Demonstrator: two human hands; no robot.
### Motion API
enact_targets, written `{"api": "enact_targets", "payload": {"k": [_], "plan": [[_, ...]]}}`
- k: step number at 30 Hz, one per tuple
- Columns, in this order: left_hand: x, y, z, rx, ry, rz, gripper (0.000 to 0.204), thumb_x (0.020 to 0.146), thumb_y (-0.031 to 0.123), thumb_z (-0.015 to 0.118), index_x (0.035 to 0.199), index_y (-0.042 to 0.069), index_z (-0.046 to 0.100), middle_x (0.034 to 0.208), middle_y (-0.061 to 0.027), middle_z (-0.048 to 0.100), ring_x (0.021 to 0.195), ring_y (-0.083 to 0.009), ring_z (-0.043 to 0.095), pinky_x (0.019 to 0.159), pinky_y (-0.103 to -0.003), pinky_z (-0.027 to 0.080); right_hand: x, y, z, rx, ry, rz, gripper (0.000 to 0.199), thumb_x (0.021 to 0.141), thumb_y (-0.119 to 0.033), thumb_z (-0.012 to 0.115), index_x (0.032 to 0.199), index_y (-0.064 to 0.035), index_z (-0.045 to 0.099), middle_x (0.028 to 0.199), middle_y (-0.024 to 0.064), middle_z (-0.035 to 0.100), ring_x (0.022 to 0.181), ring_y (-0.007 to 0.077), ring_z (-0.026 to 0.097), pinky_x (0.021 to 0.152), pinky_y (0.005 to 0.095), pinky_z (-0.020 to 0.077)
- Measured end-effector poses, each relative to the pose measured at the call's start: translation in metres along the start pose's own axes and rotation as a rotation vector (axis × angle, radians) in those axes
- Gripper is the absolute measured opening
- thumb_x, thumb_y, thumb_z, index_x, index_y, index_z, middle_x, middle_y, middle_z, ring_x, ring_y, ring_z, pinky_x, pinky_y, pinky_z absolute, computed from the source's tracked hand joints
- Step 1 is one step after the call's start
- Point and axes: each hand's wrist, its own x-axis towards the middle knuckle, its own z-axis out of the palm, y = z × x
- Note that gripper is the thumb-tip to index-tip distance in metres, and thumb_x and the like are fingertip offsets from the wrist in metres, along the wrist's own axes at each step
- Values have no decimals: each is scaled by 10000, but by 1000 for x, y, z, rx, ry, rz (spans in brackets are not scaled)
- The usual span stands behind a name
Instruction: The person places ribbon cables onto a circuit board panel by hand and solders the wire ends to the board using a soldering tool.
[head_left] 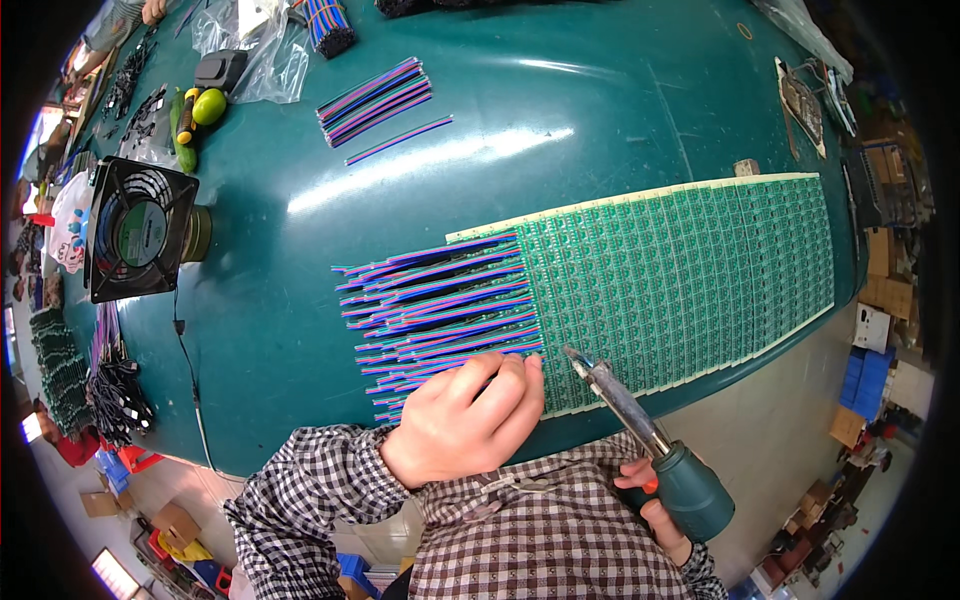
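Observation:
My left hand (470,415) is closed in a pinch at the near left part of the circuit board panel, its fingertips on a ribbon wire mostly hidden beneath them. My right hand (662,512) grips a soldering iron (625,402) by its thick green handle. The iron's tip points up and left, just right of my left fingertips, over the panel; whether it touches is hard to tell. Green circuit boards (680,270) lie in a wide sheet of many small units. Rows of blue, pink and black ribbon wires (440,290) stick out leftward from the panel's left edge.
A bundle of ribbon wires (375,105) lies farther back on the green table (270,350). At left stands a black fan (140,232) with a cord. Beyond it are a green fruit (209,106), a yellow-and-black tool (187,117) and plastic bags. Black cables (120,395) hang at the left edge.

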Motion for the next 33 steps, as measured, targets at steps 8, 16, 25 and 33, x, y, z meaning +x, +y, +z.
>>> {"api": "enact_targets", "payload": {"k": [8, 16, 25, 33], "plan": [[-1, -1, 1, -28, 16, 0, 325, 713, 69, 755, 1034, 27, 786, 972, -65, 695, 846, -195, 705, 667, -264, 564, 2, -2, -2, -46, 0, -56, 657, 919, -470, 775, 1211, 89, 591, 1167, 243, 642, 1043, 307, 696, 964, 478, 595], [-2, 0, 3, -38, 30, -6, 284, 736, 52, 772, 1019, 32, 783, 948, -60, 676, 798, -183, 673, 634, -267, 539, 4, -10, 2, -2, 24, -24, 659, 915, -469, 781, 1221, 79, 581, 1158, 237, 641, 1042, 302, 694, 966, 476, 597], [2, 4, -1, -39, 15, -59, 293, 727, 53, 771, 1019, 29, 783, 959, -60, 677, 781, -174, 669, 624, -258, 528, 2, -5, 1, -15, 10, -53, 674, 923, -470, 776, 1249, 73, 547, 1151, 241, 635, 1026, 306, 697, 956, 477, 598], [-1, 2, 0, -52, 9, -61, 299, 745, 41, 771, 1043, 22, 787, 916, -39, 650, 748, -151, 642, 594, -245, 500, 6, -10, 4, -32, 9, -47, 666, 923, -487, 768, 1216, 77, 571, 1151, 241, 631, 1026, 307, 695, 948, 474, 604]]}}
